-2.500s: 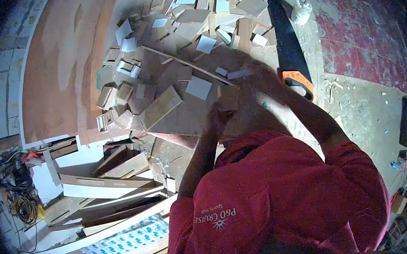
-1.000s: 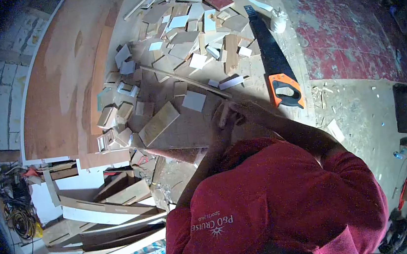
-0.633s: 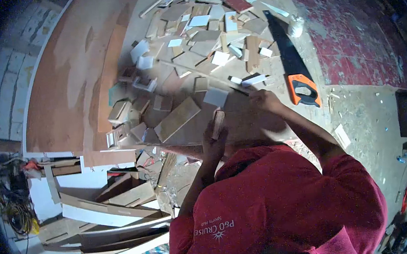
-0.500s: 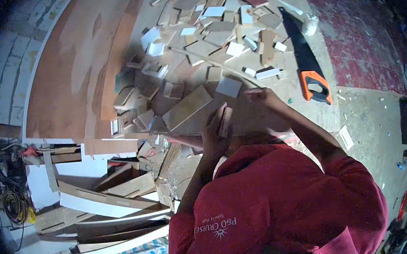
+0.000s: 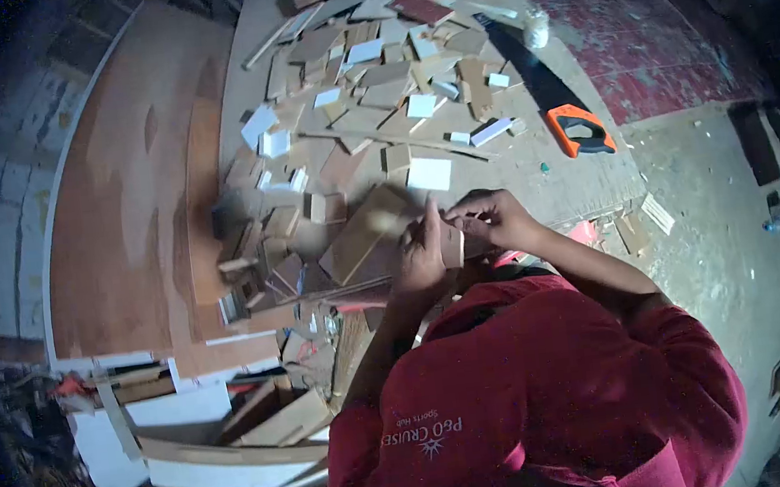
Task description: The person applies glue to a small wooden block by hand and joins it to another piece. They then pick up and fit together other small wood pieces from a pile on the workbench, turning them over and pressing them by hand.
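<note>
Close to my chest, my left hand (image 5: pixel 421 257) is wrapped round a small wooden block (image 5: pixel 452 245), its pale face showing beside the fingers. My right hand (image 5: pixel 502 220) is at the block's upper right, thumb and fingers pinched together. Whatever lies between those fingertips is too small or hidden to name. A longer wooden board (image 5: pixel 359 245) lies on the worktable left of my hands, and a white-faced piece (image 5: pixel 429 174) lies just beyond them.
Many wood offcuts (image 5: pixel 382 75) cover the worktable (image 5: pixel 593 186). A handsaw (image 5: pixel 580 130) with an orange handle lies on the right, near a white container (image 5: pixel 536 28). At left leans a large brown panel (image 5: pixel 120 205). Below it are stacked boards (image 5: pixel 233 469).
My right hand has come down and left to meet the block in my left hand. The view has shifted, and the white-faced piece beyond my hands appears brighter.
</note>
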Motion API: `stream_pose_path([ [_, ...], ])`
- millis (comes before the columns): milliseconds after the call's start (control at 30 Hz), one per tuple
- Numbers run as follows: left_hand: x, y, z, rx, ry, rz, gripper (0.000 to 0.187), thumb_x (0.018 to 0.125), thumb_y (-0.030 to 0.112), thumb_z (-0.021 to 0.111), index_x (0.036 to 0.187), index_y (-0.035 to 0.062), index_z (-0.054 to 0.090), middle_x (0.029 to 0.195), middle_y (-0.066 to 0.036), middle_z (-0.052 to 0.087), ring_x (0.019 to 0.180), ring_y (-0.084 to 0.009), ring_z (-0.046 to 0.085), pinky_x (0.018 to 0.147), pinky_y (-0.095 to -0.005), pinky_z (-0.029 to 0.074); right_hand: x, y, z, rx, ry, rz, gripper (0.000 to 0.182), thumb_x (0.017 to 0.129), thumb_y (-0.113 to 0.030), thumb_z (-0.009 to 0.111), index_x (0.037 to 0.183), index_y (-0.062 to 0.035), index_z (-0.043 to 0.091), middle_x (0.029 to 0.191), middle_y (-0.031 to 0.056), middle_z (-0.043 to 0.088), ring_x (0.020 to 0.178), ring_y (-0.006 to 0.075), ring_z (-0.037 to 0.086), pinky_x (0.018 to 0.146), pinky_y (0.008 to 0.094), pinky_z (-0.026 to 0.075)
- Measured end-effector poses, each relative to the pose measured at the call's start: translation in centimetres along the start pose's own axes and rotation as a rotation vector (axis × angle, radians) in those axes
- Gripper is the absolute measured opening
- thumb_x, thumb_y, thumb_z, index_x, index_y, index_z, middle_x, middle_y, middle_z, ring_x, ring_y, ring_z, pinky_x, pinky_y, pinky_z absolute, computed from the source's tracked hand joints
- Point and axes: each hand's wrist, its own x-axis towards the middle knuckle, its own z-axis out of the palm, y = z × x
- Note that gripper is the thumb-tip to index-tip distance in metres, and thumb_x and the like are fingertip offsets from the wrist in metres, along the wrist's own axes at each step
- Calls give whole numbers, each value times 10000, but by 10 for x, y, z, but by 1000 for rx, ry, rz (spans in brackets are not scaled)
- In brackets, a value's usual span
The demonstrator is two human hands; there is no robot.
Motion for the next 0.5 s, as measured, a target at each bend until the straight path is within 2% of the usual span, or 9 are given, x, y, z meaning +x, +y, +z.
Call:
stream_pose_path([
  [33,2,0,2,-29,-35,48,958,673,224,661,1384,15,53,1136,-315,442,1041,-438,433,890,-465,342,-4,-2,-1,-42,48,-67,158,792,-53,609,941,-46,661,852,94,658,735,142,607,683,248,469],
  [100,7,-7,13,-169,-32,108,968,660,262,680,1383,20,83,1176,-287,434,1071,-424,421,905,-471,331,-14,-3,-5,19,57,80,145,781,-19,608,915,-30,660,824,72,658,704,121,595,673,238,471],
  [167,11,-9,14,-116,-3,343,942,652,288,687,1377,27,147,1201,-244,437,1073,-400,436,902,-456,348,-20,-3,-11,74,52,197,136,777,-5,607,903,-19,656,815,60,653,701,108,586,668,234,472],
  [200,11,-9,16,-154,14,329,920,631,274,707,1362,27,207,1221,-212,437,1088,-379,444,906,-439,364,-21,-3,-13,140,27,310,128,772,8,606,891,-7,653,806,48,649,697,95,577,663,230,473],
  [300,14,-16,10,-157,79,322,924,604,242,728,1353,26,231,1230,-216,425,1100,-379,443,911,-426,373,-23,10,-12,267,67,317,103,774,2,614,873,2,644,799,37,638,702,78,563,658,230,472],
  [367,19,-16,10,-194,68,266,937,599,155,739,1358,26,206,1280,-216,377,1140,-356,422,930,-417,371,-23,11,-9,294,96,309,102,791,-6,603,887,10,632,780,34,630,689,78,560,635,230,467],
  [433,25,-4,15,-612,481,327,1013,594,89,740,1377,29,102,1345,-213,285,1186,-326,384,944,-408,365,-23,8,-6,429,181,446,106,808,-21,595,905,6,627,760,25,620,686,70,555,621,227,459],
  [467,23,2,17,-778,448,225,1108,579,57,751,1379,31,-15,1375,-205,221,1212,-299,342,952,-405,349,-24,17,-2,448,218,437,103,819,-17,577,908,11,619,747,19,613,693,65,552,613,220,452],
  [500,23,7,22,-781,443,216,1108,579,57,751,1379,31,-15,1375,-205,221,1212,-299,342,952,-405,349,-24,18,0,451,219,447,103,819,-17,577,908,11,619,747,19,613,693,65,552,613,220,452],
])
